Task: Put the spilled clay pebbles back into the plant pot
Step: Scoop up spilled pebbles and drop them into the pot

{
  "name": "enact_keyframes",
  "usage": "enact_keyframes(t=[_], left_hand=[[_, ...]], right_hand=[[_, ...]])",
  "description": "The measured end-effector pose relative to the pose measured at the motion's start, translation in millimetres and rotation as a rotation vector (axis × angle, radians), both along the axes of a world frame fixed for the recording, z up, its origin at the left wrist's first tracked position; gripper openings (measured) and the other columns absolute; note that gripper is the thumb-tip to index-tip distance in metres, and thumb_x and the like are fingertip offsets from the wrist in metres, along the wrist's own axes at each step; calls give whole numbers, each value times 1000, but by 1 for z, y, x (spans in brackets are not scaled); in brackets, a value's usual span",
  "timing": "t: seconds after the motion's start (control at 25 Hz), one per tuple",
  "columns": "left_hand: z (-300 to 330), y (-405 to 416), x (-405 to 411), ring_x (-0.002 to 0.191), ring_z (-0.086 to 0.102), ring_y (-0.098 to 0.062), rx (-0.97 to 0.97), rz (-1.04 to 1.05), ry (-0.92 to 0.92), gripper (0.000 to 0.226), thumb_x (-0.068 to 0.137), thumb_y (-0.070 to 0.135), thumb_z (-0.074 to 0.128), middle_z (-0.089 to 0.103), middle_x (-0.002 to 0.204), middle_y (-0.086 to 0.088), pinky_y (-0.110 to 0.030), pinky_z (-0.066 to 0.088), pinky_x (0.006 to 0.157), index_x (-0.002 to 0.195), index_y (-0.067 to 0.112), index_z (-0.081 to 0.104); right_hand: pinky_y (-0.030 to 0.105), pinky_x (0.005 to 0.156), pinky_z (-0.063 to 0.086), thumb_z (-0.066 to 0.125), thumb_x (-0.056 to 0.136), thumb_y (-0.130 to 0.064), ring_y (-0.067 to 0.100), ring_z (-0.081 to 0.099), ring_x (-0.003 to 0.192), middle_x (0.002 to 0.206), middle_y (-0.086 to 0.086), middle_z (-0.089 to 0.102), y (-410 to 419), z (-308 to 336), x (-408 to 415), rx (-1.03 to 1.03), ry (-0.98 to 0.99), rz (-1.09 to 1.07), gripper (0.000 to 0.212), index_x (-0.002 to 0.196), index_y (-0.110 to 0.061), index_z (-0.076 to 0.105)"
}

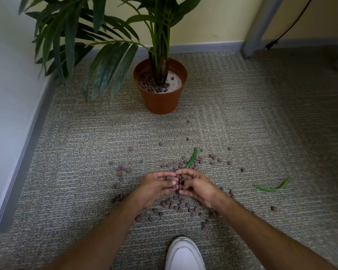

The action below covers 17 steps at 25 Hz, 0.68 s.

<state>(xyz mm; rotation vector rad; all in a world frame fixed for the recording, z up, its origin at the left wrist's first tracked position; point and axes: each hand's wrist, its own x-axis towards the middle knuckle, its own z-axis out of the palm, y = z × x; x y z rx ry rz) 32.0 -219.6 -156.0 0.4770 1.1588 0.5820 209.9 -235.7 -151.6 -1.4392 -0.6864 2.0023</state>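
Brown clay pebbles (pixel 172 204) lie scattered over the grey carpet in front of me. My left hand (pixel 156 189) and my right hand (pixel 196 187) are cupped together over the heap, fingertips touching, with a clump of pebbles held between the curled fingers. The terracotta plant pot (pixel 160 102) stands upright farther back, well beyond both hands. It holds a palm with a few pebbles on white filler around the stem.
Two loose green leaves lie on the carpet: one leaf (pixel 191 158) just beyond my fingers, another leaf (pixel 271 188) to the right. My white shoe (pixel 183 254) is at the bottom edge. A wall with a grey skirting board (pixel 27 152) runs along the left; a metal leg (pixel 258 26) stands at back right.
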Motion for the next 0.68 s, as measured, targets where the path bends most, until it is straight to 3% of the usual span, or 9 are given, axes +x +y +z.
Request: enact_keyframes(t=[0.12,0.2,0.28,0.36,0.48,0.68], left_hand=[[1,3,-2,81,71,-26,-63,57,-66,25,81,-12,59,71,100,-22,-28,60,68,105,-5,65],[2,5,-5,79,69,-25,-118,95,-114,22,86,-10,53,70,95,-21,-27,60,65,104,-5,64],[2,6,-7,78,67,-25,-159,131,-150,21,89,-6,49,68,92,-19,-27,60,64,106,-7,63],[3,6,-9,76,69,-24,-186,143,-161,22,89,-3,49,68,91,-19,-29,60,66,107,-8,62],[4,9,-10,79,70,-27,-196,142,-136,23,90,-3,48,69,93,-21,-33,60,73,108,-10,61],[5,16,-16,86,70,-28,-172,136,-88,28,88,-12,44,71,97,-21,-30,60,70,110,-7,60]], right_hand=[[31,73,58,46,84,13,24,66,82,106,18,70,5,-1,1,-60,48,-66,40,115,-5,65],[27,64,59,46,91,5,22,65,75,101,21,69,7,2,0,-80,16,-88,32,117,-3,63],[24,57,58,44,98,-5,21,64,72,95,18,67,10,6,-1,-103,-59,-96,24,114,-2,62],[27,60,60,41,101,-12,22,65,76,91,15,67,13,9,-3,-159,-67,-128,25,110,-1,62],[38,73,60,37,103,-16,24,64,78,85,11,64,20,12,-4,-245,-23,-154,28,108,-2,61],[30,60,60,37,103,-13,18,62,67,86,10,65,31,14,0,-239,-158,-105,25,105,-5,60]])
